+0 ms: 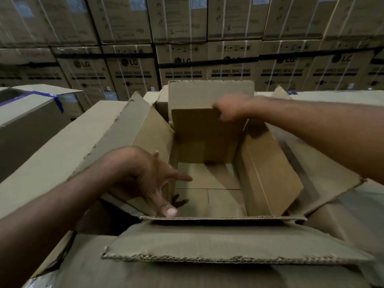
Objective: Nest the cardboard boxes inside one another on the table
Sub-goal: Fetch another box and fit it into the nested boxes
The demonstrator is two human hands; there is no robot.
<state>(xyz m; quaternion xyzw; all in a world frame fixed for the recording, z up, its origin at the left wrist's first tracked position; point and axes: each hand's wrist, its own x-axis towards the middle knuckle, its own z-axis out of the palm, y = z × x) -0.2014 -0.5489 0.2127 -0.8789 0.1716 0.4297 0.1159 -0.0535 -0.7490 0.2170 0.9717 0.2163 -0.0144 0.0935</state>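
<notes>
The open box (207, 177) under my hands is plain brown cardboard, its floor crossed by thin dark lines. The box beside me (31, 113) is the same dull brown with a blue tape band. The stacked cartons (232, 65) behind are tan, printed in black lettering, with black bands and pale straps.
</notes>
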